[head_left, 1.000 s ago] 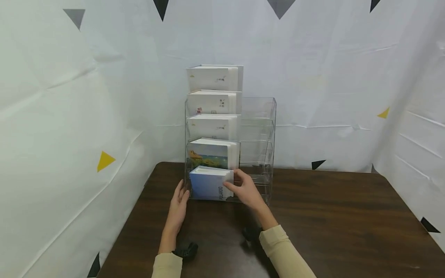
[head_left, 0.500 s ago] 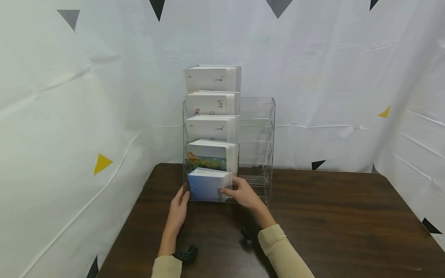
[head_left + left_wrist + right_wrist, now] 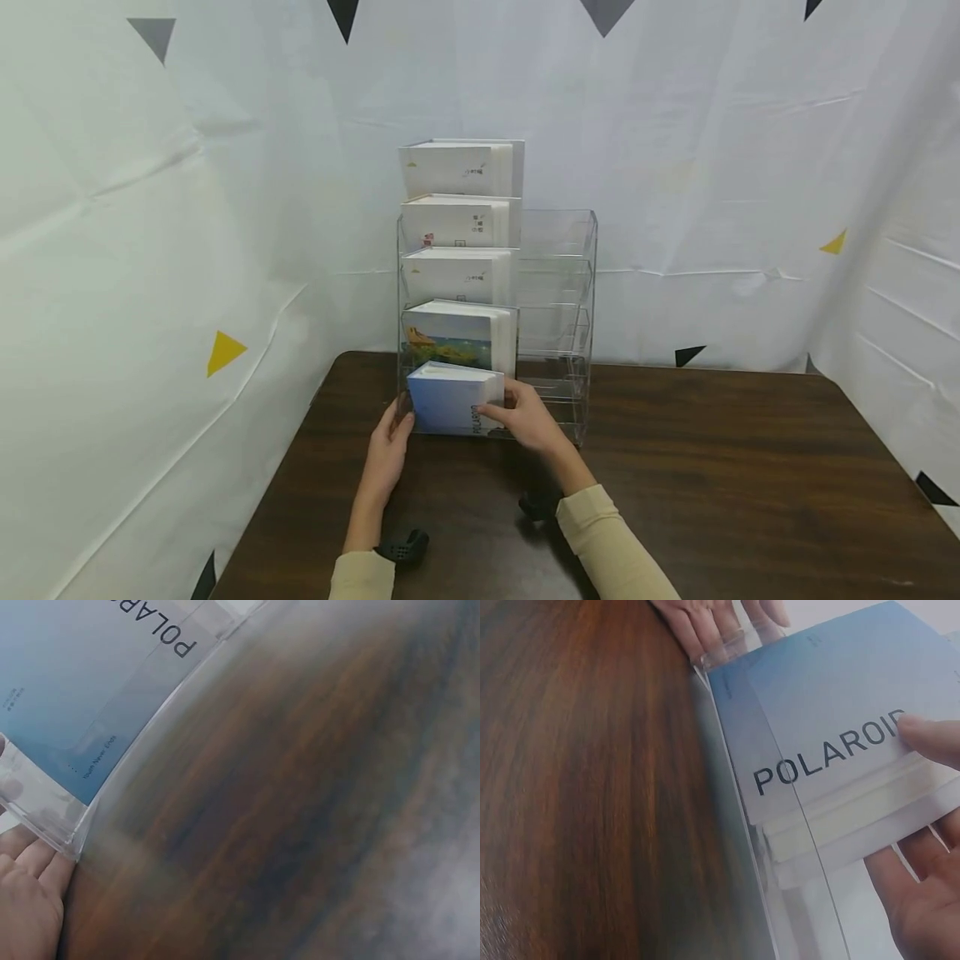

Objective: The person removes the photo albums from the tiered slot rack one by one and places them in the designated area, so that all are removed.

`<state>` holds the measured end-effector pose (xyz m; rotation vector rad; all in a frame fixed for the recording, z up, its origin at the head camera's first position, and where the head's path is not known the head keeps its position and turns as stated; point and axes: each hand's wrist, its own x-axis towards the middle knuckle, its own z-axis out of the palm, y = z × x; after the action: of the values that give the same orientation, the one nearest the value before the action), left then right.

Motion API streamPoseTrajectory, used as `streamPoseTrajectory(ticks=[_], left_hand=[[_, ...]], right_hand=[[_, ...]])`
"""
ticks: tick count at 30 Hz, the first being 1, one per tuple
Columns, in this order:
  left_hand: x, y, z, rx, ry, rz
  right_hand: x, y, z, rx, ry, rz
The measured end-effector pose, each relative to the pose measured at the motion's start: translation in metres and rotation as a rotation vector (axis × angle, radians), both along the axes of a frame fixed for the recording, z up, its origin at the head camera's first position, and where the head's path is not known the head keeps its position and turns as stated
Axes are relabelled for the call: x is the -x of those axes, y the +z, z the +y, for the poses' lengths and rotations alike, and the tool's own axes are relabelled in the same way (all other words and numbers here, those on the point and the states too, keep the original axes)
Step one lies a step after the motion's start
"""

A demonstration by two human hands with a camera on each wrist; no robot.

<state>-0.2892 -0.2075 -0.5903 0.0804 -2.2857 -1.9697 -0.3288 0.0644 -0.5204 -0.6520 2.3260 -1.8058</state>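
A thick blue-and-white book (image 3: 448, 403) marked POLAROID stands in the lowest front pocket of a clear stepped rack (image 3: 557, 285). My right hand (image 3: 531, 421) pinches its right side. In the right wrist view, the thumb (image 3: 930, 736) lies on the lettered cover, while the other fingers (image 3: 904, 874) are behind the book. My left hand (image 3: 386, 457) is at the rack's lower left corner. Its fingers (image 3: 37, 859) lie along the outside of the clear side wall, and its thumb reaches over the inner side, close to the book.
Several more books fill the rack's left half in steps, one with a landscape cover (image 3: 450, 337) and white ones above, such as the top book (image 3: 450, 169). The rack stands on a dark wooden table (image 3: 712, 467) before a white patterned curtain (image 3: 712, 150).
The right thumb has slid lower on the book's cover, and the book sits slightly lower. My left hand's fingers have come in closer around the rack's left side.
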Motion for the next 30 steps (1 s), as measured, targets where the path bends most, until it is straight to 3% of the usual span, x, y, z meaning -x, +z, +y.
streamPoseTrajectory(ticks=[12, 25, 30], left_hand=[[-0.001, 0.001, 0.001, 0.013, 0.002, 0.041], [-0.002, 0.004, 0.006, 0.005, 0.039, 0.037], [-0.004, 0.007, 0.005, -0.023, 0.024, 0.052]], right_hand=[[-0.001, -0.001, -0.007, 0.015, -0.028, -0.004], [-0.010, 0.018, -0.006, -0.017, -0.070, 0.035], [-0.013, 0.025, -0.007, -0.014, -0.070, 0.068]])
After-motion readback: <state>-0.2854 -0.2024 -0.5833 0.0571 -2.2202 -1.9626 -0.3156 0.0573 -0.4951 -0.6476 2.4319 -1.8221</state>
